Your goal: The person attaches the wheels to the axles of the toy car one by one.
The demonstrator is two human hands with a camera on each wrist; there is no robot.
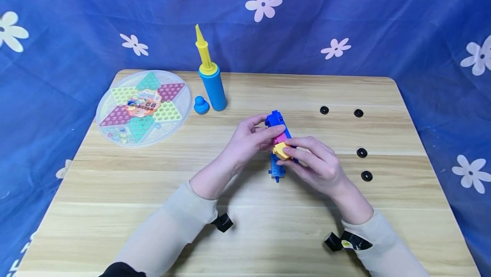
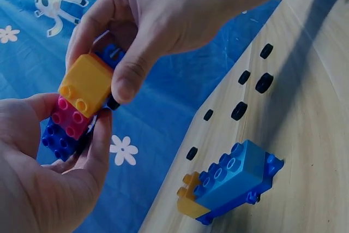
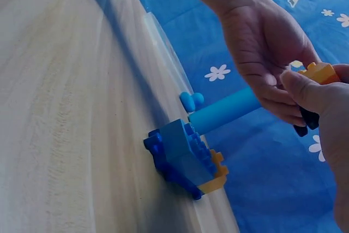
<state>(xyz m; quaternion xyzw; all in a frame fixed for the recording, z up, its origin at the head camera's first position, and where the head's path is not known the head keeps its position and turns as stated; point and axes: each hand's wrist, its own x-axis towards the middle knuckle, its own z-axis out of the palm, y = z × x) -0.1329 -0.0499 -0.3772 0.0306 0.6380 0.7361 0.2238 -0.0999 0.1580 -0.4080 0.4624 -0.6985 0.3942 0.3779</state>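
My left hand (image 1: 249, 137) grips a dark blue toy wagon base (image 1: 274, 119) with a pink brick (image 2: 71, 117) on its studs. Between the thumb and fingers of my right hand (image 1: 320, 164) is a yellow brick (image 2: 86, 84), which sits against the pink brick over the same base. A second wagon base carrying a light blue brick (image 2: 232, 173) and a yellow brick (image 2: 191, 196) stands on the table below the hands. In the right wrist view, the right hand's thumb partly covers the held bricks.
Several black wheels (image 1: 362, 153) lie on the table's right side. At the back left stand a blue pump (image 1: 213, 88) with a yellow nozzle and a small blue knobbed piece (image 1: 201, 105). A round Chinese checkers board (image 1: 180, 130) lies farther left.
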